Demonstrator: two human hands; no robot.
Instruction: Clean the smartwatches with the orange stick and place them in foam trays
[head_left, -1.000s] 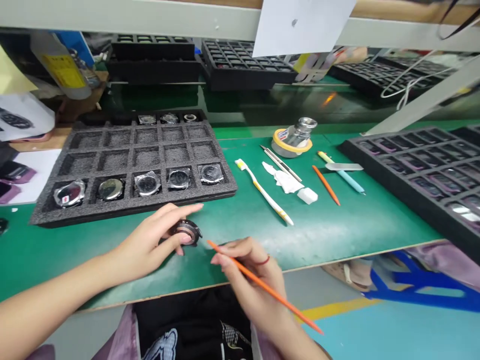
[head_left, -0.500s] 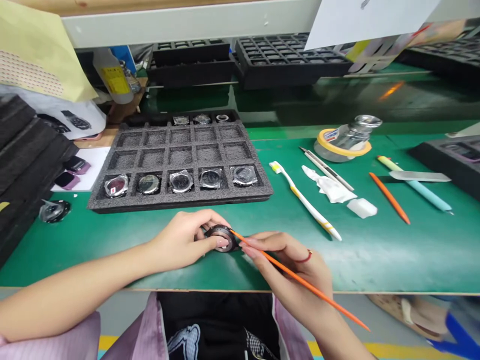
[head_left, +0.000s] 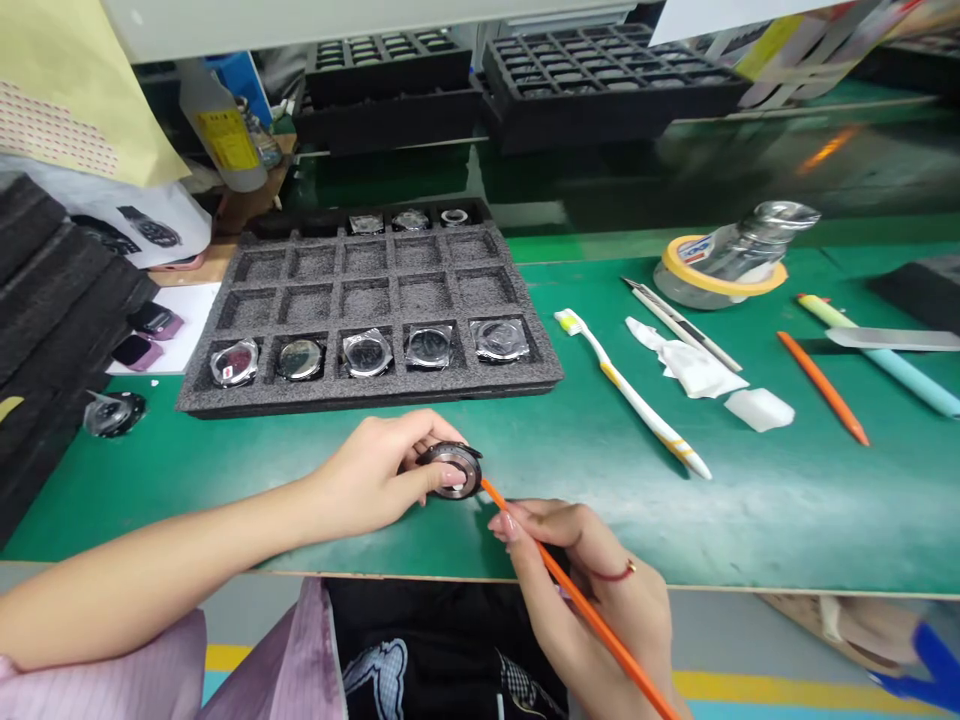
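Between the thumb and fingers of my left hand (head_left: 401, 465) is a round, dark watch case (head_left: 466, 468), its back tilted up toward me. My right hand (head_left: 600, 565) pinches a long, thin orange stick (head_left: 574, 590) like a pen. The stick's tip meets, or comes very close to, the lower right rim of the case; I cannot tell which. Beyond my hands lies a grey foam tray (head_left: 375, 398) with square pockets. Film-covered watch cases (head_left: 367, 352) fill its near row, and a few more sit along its far row.
Right of the tray lie a toothbrush (head_left: 637, 395), crumpled white tissue (head_left: 694, 365), a white foam piece (head_left: 760, 409), a second orange stick (head_left: 823, 388) and a tape roll (head_left: 675, 275) holding a metal-topped bottle. Black foam trays (head_left: 60, 290) are stacked at left, near another watch case (head_left: 114, 413).
My right hand has moved down and turned the orange stick more steeply, its tip shifting from the upper rim to the lower right of the watch case. The left hand keeps its hold.
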